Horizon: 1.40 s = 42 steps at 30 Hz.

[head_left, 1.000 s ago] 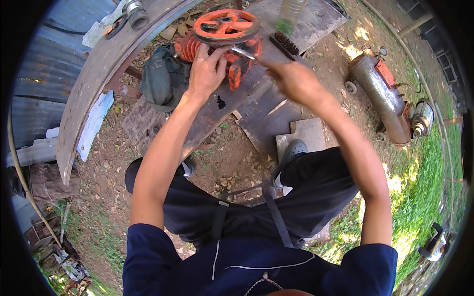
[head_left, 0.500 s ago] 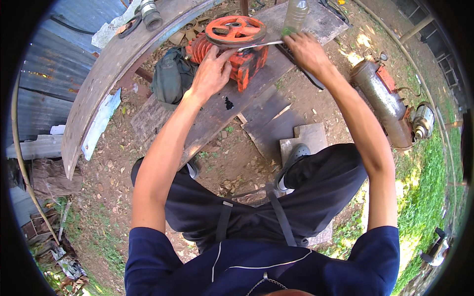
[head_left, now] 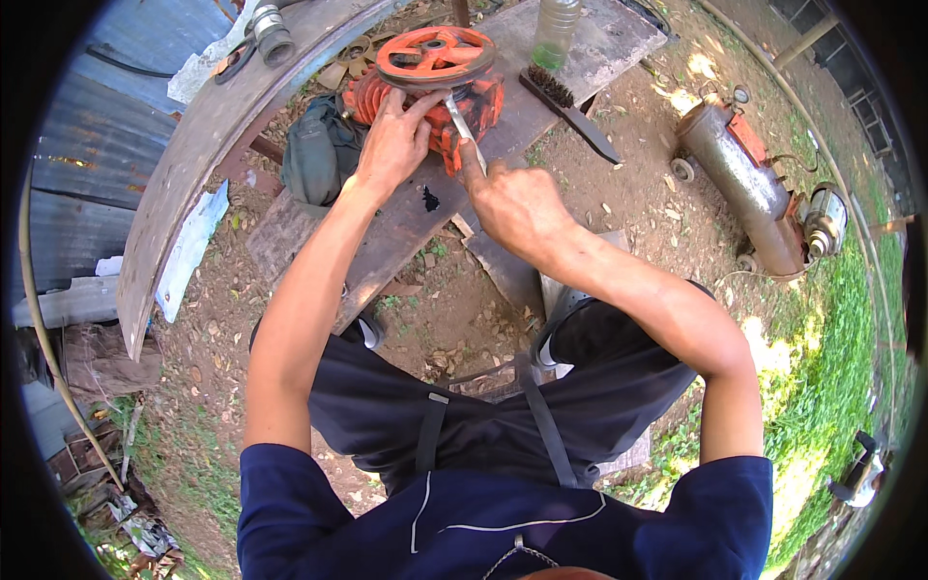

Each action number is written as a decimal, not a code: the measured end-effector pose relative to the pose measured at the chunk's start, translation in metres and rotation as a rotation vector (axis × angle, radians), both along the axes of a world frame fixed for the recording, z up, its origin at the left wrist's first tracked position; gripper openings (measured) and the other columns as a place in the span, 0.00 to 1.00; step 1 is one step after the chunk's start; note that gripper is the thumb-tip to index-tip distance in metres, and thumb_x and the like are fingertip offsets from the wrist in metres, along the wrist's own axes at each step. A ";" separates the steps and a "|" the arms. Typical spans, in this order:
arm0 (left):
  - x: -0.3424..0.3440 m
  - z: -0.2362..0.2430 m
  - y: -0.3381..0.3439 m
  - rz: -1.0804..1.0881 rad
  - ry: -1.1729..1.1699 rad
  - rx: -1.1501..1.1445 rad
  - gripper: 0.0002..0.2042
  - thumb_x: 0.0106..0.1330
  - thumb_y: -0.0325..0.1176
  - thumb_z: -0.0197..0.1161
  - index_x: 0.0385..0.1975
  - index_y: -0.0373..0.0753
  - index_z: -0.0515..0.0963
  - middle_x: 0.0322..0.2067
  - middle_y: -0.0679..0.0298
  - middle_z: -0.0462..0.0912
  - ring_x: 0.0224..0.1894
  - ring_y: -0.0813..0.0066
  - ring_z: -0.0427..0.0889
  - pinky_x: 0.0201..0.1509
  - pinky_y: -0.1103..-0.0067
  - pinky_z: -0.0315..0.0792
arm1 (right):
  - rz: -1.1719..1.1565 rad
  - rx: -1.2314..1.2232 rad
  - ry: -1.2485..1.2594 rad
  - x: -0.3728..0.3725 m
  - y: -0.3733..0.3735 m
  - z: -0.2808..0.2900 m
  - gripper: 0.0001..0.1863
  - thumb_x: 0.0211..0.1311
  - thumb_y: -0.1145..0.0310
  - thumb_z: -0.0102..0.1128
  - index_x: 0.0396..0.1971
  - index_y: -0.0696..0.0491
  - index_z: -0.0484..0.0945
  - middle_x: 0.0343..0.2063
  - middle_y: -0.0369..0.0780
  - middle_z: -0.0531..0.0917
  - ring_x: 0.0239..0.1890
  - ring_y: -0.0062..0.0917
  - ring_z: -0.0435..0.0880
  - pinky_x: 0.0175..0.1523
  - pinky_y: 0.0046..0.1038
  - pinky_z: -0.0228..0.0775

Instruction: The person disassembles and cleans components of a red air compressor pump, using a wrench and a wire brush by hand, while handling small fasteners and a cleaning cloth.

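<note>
Orange metal forms the finned pump near twelve o'clock, pulley fitted and wrenching seemingly unfinished, the right hand gripping the wrench, the left hand at its head, grip unclear.

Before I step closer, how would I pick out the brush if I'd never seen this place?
Find the wooden boards bearing the orange machine topped by a spoked wheel. Just right of that machine, near a clear bottle with green in its bottom, lies the brush. Its dark, bushy bristles and long black handle set it apart.
</note>
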<state>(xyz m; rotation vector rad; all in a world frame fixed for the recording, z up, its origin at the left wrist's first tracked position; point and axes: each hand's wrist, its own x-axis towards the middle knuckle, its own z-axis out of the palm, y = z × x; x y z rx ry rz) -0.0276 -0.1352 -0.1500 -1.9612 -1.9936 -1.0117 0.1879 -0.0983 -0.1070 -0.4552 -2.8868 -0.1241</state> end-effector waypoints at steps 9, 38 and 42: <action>-0.002 0.001 -0.008 0.045 0.019 -0.033 0.27 0.57 0.20 0.54 0.59 0.48 0.72 0.51 0.45 0.66 0.48 0.43 0.75 0.50 0.59 0.75 | -0.113 0.182 0.069 0.015 0.147 -0.036 0.21 0.62 0.72 0.48 0.57 0.45 0.71 0.43 0.37 0.80 0.50 0.31 0.77 0.54 0.43 0.67; 0.007 0.013 -0.012 0.104 0.008 -0.215 0.30 0.57 0.22 0.55 0.62 0.53 0.68 0.54 0.45 0.64 0.53 0.43 0.74 0.53 0.59 0.76 | 0.226 0.107 0.068 0.000 0.019 0.000 0.26 0.53 0.77 0.52 0.55 0.68 0.68 0.25 0.45 0.79 0.21 0.31 0.82 0.23 0.31 0.76; 0.010 0.014 -0.018 0.116 0.045 -0.173 0.31 0.56 0.22 0.55 0.63 0.52 0.67 0.51 0.46 0.64 0.52 0.44 0.74 0.52 0.60 0.76 | 0.099 0.155 0.084 0.033 0.073 -0.022 0.33 0.50 0.77 0.57 0.62 0.50 0.69 0.25 0.38 0.78 0.24 0.28 0.79 0.26 0.31 0.76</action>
